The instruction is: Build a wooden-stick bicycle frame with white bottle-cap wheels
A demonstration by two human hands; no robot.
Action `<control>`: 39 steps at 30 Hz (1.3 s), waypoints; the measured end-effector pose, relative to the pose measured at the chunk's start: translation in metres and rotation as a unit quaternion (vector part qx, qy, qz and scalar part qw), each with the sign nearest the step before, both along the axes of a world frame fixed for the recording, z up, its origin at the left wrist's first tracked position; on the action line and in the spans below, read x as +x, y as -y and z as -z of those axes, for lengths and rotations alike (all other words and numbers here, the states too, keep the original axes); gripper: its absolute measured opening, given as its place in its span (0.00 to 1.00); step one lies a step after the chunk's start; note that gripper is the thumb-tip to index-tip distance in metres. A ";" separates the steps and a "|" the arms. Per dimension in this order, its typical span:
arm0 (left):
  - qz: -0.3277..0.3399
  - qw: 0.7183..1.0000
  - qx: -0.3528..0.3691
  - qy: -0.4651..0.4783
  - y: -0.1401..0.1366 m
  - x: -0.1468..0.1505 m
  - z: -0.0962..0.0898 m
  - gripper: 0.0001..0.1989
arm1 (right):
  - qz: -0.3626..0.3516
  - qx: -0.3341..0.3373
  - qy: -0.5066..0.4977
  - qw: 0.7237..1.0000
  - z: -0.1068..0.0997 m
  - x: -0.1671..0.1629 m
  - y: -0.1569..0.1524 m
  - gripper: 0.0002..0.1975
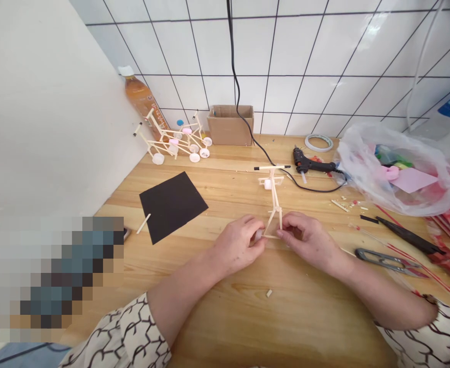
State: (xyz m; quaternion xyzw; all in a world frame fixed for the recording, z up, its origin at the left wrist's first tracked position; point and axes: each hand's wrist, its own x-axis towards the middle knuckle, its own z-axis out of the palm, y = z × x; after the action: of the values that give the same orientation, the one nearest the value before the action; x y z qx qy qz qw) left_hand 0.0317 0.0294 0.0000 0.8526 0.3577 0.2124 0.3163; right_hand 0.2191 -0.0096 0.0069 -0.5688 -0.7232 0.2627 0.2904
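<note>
wood tabletop [225, 317]; pale stick frame [274, 197]; black-tipped crossbar [272, 167]

Bare table [244, 327] between the 2 forearms [194, 283] gives room (a small scrap [269, 293] lies there). Another open lane runs between the black sheet [173, 207] and the stick frame [274, 195]. To its right, the cord [319, 191], glue gun [313, 165], bag [357, 179], snips [382, 258] and pliers [420, 243] crowd the way.

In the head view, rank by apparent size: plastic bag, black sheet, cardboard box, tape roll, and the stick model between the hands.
1. Plastic bag
2. Black sheet
3. Cardboard box
4. Tape roll
Stick model: unranked; its open frame, nearer the camera than the box, makes comparison unsure.
</note>
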 end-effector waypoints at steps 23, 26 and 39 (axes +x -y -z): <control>0.007 1.000 0.017 -0.016 0.001 -0.002 0.000 0.04 | 0.047 -0.063 -0.049 0.996 -0.020 0.008 -0.003 0.06; 0.007 1.000 0.021 -0.019 0.001 -0.001 0.000 0.04 | 0.082 -0.082 -0.058 0.992 -0.022 0.012 -0.005 0.09; 0.002 1.000 0.002 -0.014 0.002 0.000 0.002 0.03 | 0.030 0.051 -0.021 0.998 -0.009 0.004 -0.005 0.06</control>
State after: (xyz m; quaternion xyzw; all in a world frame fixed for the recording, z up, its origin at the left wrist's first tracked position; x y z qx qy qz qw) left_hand 0.0314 0.0274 -0.0019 0.8570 0.3597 0.2006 0.3096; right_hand 0.2227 -0.0048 0.0159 -0.5694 -0.7119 0.2286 0.3416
